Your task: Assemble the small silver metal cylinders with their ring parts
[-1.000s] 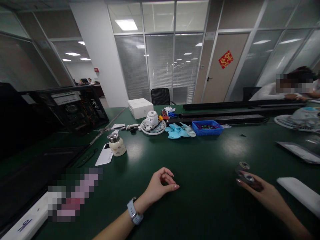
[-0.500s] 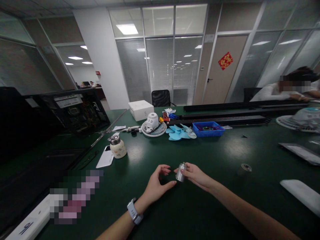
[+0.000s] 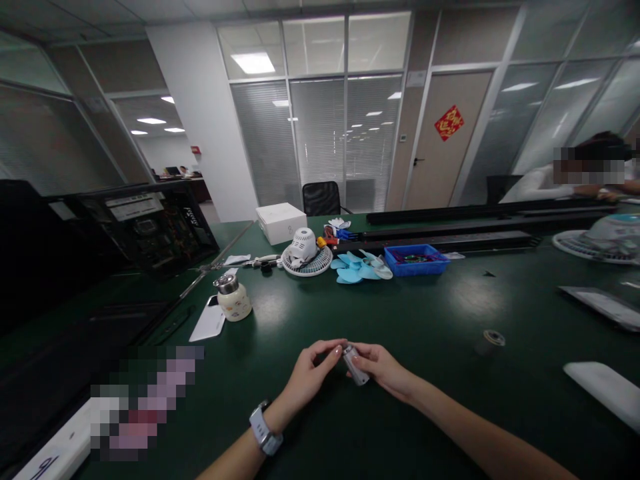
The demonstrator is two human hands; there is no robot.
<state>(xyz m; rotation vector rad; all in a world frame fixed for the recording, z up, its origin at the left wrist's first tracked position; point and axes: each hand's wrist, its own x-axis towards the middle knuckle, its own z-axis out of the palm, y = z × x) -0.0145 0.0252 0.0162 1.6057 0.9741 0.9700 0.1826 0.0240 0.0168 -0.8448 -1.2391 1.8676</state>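
Note:
A small silver metal cylinder (image 3: 359, 375) is tilted, its upper end leaning toward the left. My right hand (image 3: 390, 372) is wrapped round it from the right, with the thumb lying along its side. At the cylinder's upper end, the thumb and fingers of my left hand (image 3: 311, 371) come together in a pinch on a small part there, too small to make out. On the table to the right of my hands stands another dark metal cylinder (image 3: 493, 339) with a ring-shaped top.
On the green table (image 3: 300, 313) are a cream jar (image 3: 235, 303), a white fan housing (image 3: 303, 250), blue fan blades (image 3: 357, 267) and a blue tray (image 3: 417, 265) of small parts. An open computer case (image 3: 150, 227) stands left. A person (image 3: 545, 183) sits far right.
My left hand has closed from an open curve into a pinch at the cylinder's end. My right hand has tipped the cylinder's top to the left and brought it slightly lower.

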